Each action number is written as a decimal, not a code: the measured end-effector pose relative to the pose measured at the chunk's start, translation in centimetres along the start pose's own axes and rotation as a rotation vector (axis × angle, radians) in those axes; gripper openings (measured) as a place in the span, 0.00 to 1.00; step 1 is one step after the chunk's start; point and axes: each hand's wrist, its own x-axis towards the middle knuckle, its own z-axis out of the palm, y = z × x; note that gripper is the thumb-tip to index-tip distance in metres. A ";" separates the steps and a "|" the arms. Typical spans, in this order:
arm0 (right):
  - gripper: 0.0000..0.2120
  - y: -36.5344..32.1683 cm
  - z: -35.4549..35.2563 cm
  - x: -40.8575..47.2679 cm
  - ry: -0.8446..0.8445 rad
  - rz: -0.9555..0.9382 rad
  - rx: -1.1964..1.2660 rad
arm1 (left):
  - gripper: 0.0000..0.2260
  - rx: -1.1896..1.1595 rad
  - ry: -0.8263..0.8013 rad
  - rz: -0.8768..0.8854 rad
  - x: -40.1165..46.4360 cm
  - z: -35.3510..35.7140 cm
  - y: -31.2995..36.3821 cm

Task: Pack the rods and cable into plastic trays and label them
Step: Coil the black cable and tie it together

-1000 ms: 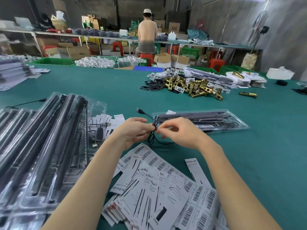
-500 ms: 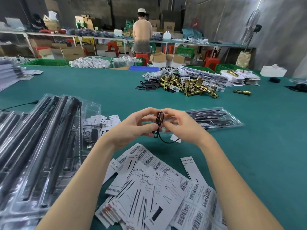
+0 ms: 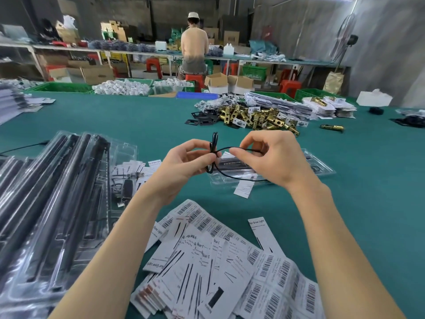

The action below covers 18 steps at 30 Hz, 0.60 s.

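A thin black cable (image 3: 215,143) is held up over the green table (image 3: 138,118). My left hand (image 3: 184,164) pinches its folded bundle, and my right hand (image 3: 271,157) pinches a strand stretched sideways from it. A loop of the cable hangs below between both hands. Behind my hands lies a clear plastic tray (image 3: 319,165) holding black rods. Printed labels with barcodes (image 3: 218,261) are spread in front of me. On the left a stack of packed trays with black rods (image 3: 53,196) lies slanted.
A heap of brass lock parts (image 3: 255,117) and black plates lies further back on the table. White label stacks (image 3: 328,107) and green crates (image 3: 62,87) stand along the far edge. A person (image 3: 193,49) sits at a bench behind.
Both hands have risen from near the table surface with the cable. My right hand has pulled a strand out to the right, away from the bundle in my left hand.
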 end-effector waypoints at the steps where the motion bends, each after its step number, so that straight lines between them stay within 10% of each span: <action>1: 0.10 -0.1 -0.5 0.1 -0.041 0.036 0.053 | 0.12 -0.032 0.011 0.000 0.0 0.1 0.0; 18: 0.07 -0.3 -1.9 -0.2 -0.525 0.341 0.229 | 0.13 -0.261 0.247 -0.107 0.5 2.1 -0.9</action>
